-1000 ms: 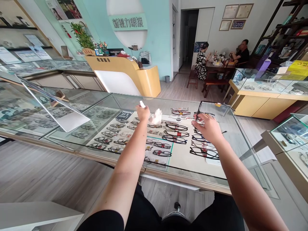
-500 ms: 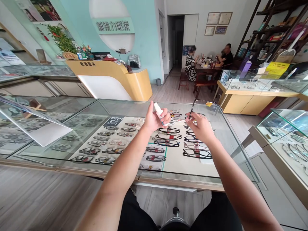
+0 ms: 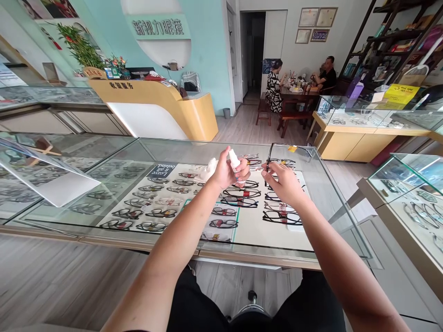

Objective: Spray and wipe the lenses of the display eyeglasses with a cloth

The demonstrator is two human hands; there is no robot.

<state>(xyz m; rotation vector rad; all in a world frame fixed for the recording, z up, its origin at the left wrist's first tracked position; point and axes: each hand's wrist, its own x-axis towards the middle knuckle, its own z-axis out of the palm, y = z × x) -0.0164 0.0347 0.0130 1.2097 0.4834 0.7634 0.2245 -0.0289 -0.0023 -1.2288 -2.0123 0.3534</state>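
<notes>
My left hand [image 3: 226, 173] is closed round a small white bottle [image 3: 234, 160], whose narrow top points up. Between the fingers of my right hand [image 3: 284, 180] is a dark pair of eyeglasses [image 3: 269, 159], its thin temple standing up and a yellow tag [image 3: 292, 149] near the far side. Both hands are over the glass display case [image 3: 166, 152]. A crumpled white tissue or cloth [image 3: 208, 169] lies just left of my left hand. Beneath the hands, rows of eyeglasses [image 3: 240, 202] are laid out, partly covered by my forearms.
A white slanted panel [image 3: 65, 186] stands at the left on the case. More glass cases [image 3: 408, 184] are on the right. Beyond are a yellow counter [image 3: 199, 115], a waste bin [image 3: 226, 113] and two people [image 3: 274, 87] seated at a dark table.
My left hand with the bottle has shifted slightly right, uncovering more of the white tissue or cloth. The eyeglasses in my right hand have moved a little left. The view has tilted down slightly.
</notes>
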